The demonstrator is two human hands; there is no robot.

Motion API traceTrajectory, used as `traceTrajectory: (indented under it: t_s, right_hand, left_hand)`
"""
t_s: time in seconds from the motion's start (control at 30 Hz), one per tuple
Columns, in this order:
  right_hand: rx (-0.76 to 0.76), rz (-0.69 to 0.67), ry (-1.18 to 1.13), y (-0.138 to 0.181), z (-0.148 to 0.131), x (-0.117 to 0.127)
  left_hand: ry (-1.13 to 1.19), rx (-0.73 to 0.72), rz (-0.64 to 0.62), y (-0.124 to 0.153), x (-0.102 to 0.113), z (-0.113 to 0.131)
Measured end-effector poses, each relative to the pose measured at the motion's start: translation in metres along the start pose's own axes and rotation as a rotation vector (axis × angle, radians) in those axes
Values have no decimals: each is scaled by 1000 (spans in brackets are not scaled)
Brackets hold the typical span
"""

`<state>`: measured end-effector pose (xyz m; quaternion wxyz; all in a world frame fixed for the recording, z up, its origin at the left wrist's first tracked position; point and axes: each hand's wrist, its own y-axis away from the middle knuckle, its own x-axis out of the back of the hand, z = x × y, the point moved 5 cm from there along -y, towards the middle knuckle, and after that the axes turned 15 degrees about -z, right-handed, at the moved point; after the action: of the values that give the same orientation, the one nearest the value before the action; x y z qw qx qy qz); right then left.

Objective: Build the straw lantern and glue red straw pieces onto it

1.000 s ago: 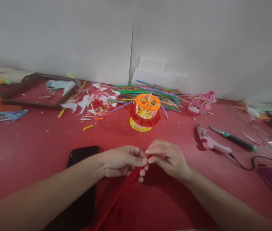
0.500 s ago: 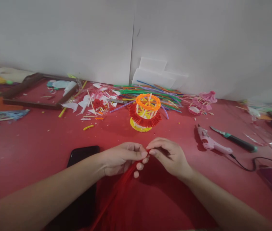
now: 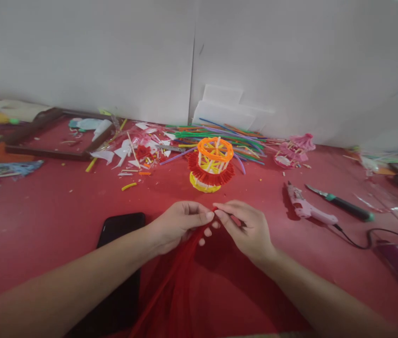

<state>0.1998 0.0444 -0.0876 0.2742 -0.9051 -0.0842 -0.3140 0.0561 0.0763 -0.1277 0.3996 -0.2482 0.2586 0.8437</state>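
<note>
Long, thin red strands [image 3: 175, 286] are gathered into a bunch that hangs from my fingers toward the table's front edge; their material is hard to make out. My left hand [image 3: 181, 223] is closed, with the thumb pressing the bunch near its top end. At that tip, my right hand [image 3: 246, 225] pinches the red end between thumb and finger. Just beyond my hands stands a small round tiered model [image 3: 214, 164] with an orange top ring, a red fringed band and a yellow base. Under my left forearm lies a black phone [image 3: 123, 230], partly covered.
A pink glue gun [image 3: 308, 209] with a cord and a green-handled metal tool [image 3: 343, 204] lie at right. Coloured pipe cleaners [image 3: 216, 136], scraps [image 3: 142, 152] and a pink model [image 3: 295, 150] sit near the wall. A brown frame [image 3: 50, 152] lies at back left.
Both hands have risen very slightly, still pinching the red bunch. The hanging strands are spread a little wider below my left hand. The view has shifted slightly.
</note>
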Motion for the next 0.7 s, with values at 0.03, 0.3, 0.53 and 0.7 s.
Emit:
traceTrajectory:
  t_s: [0.03,0.3,0.53,0.7]
  right_hand:
    - [21,8,20,1,-1,0]
    - [81,-20,-5,1,-2,0]
    - [31,-87,-140,-2,1,1]
    - [159,-146,-43,2,-2,-1]
  left_hand:
    - [4,-3,-4,0,0,0]
    - [37,32,-44,2,-2,-3]
    - [86,137,-154,5,-5,-3]
    - [71,181,-236,6,-6,-7]
